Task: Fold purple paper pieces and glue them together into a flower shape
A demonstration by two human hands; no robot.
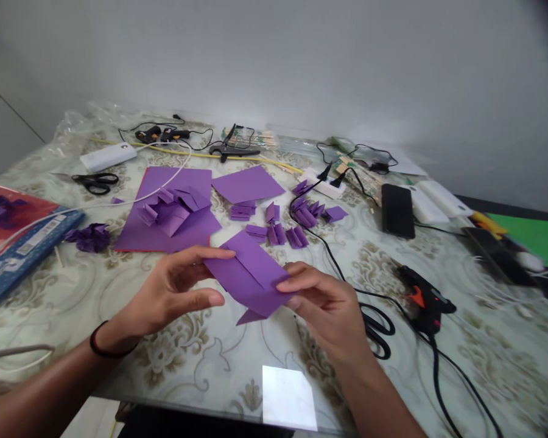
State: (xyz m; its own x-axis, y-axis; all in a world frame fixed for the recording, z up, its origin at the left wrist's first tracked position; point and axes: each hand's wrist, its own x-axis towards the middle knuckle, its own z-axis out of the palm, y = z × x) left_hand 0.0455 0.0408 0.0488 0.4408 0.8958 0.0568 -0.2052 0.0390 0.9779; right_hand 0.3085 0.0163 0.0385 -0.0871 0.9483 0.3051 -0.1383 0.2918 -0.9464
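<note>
A partly folded sheet of purple paper is held up over the near part of the table, a flap hanging at its lower edge. My right hand pinches its right end between thumb and fingers. At the left end, my left hand touches the top edge with its fingertips, the thumb apart below. Behind the paper lie several small folded purple pieces. Larger purple sheets lie further left, with a folded purple paper form on top.
On the right are a glue gun, black-handled scissors and a phone. A power strip with black cables stands behind. On the left lie a white power bank, more scissors, crumpled purple paper and a blue pack.
</note>
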